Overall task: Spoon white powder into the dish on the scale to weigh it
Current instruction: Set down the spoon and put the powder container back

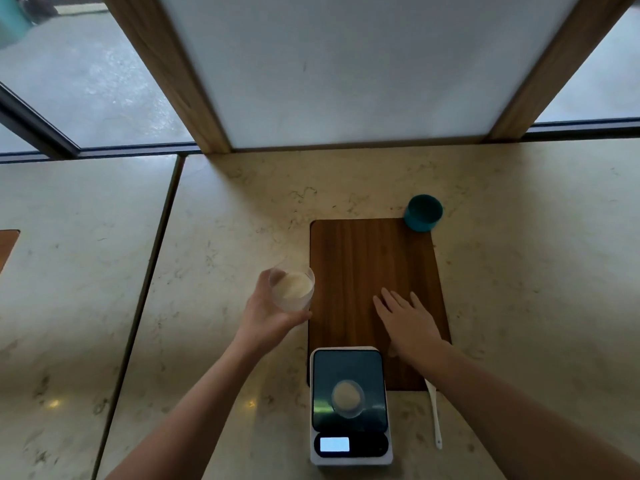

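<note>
White plastic spoon point(433, 412) is lying lengthwise behind our right hand point(408, 322) — fingers spread flat, empty — while our left hand point(266, 315) is gripping the powder cup point(292, 289).

The worktop point(242, 209) is pale marbled stone, with a dark seam running from far to near on the left. A brown wooden board point(356, 271) lies flat on it at the centre. A teal cup point(423, 213) stands at the board's far right corner — whether on board or stone is hard to tell. The scale point(350, 407) sits nearest, its far edge overlapping the board's near edge. Just right of it lies a white spoon point(435, 419) — its far end is hidden under a forearm.
</note>
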